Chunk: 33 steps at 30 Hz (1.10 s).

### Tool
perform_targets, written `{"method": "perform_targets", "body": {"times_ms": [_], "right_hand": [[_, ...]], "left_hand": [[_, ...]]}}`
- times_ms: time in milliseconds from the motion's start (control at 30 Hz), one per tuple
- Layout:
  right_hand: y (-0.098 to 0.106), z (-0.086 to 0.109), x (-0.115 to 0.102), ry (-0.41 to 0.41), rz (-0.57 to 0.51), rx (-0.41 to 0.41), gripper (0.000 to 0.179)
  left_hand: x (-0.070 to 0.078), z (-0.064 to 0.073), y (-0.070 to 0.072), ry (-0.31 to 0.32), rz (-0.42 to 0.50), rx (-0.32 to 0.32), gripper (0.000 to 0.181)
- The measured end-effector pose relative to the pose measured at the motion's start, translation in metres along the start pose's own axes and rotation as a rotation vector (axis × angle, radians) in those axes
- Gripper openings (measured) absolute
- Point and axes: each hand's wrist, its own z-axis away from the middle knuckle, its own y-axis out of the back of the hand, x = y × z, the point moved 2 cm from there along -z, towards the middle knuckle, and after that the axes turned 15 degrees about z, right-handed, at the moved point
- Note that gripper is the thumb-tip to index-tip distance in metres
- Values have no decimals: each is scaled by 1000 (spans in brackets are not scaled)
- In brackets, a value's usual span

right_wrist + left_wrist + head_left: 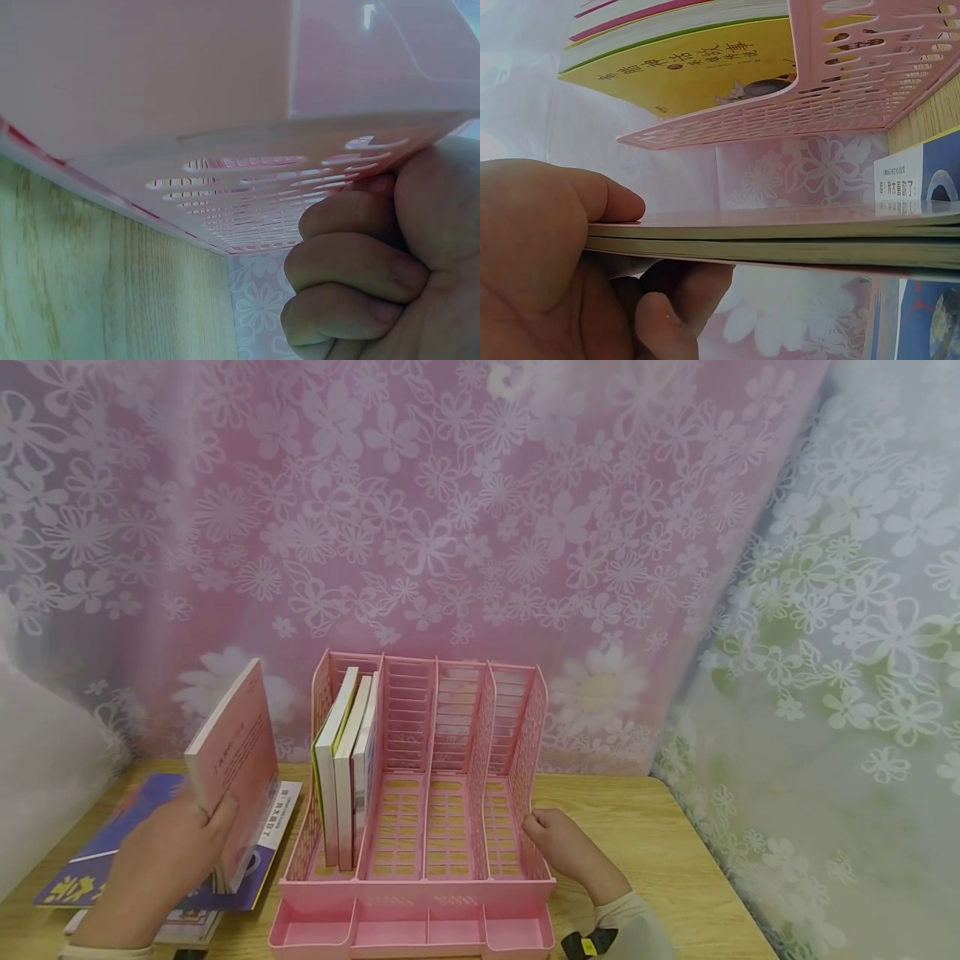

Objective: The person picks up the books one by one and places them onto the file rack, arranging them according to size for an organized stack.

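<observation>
My left hand [168, 852] pinches a pink book [251, 752] by its lower near edge, thumb on one cover and fingers on the other. The book stands upright in the air, left of a pink plastic desktop book rack [412, 893] and apart from it. Several books [347, 777] stand in the rack's leftmost compartment; a yellow cover [697, 67] faces outward in the left wrist view. With curled fingers, my right hand [566, 847] grips the front edge of the rack's right side wall [247, 180]. Its thumb is mostly hidden there.
Beneath the held book, a purple-blue book [105, 843] and others lie in a loose pile on the wooden table [637, 835]. Small trays [390, 933] run along the rack's front. A flowered curtain [450, 527] hangs behind, and a pale flowered cloth [840, 735] on the right.
</observation>
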Motion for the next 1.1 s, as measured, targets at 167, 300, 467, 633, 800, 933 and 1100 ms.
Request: {"method": "perform_targets", "body": {"times_ms": [167, 300, 467, 633, 800, 933, 1100], "right_hand": [[0, 0, 0, 6, -7, 1, 42], [0, 1, -1, 9, -11, 4, 41], [0, 2, -2, 9, -5, 7, 42], [0, 2, -2, 6, -3, 10, 41], [1, 2, -3, 5, 5, 13, 41], [1, 2, -4, 2, 5, 12, 41], [1, 2, -4, 2, 1, 15, 41]], "left_hand": [[1, 1, -1, 0, -6, 8, 69], [2, 1, -1, -17, -3, 9, 68], [1, 1, -2, -20, -1, 3, 69], [2, 1, -2, -25, 2, 11, 68], [2, 1, -2, -31, 9, 16, 67], [3, 2, -3, -35, 8, 14, 67], [3, 2, -3, -43, 4, 16, 65]]}}
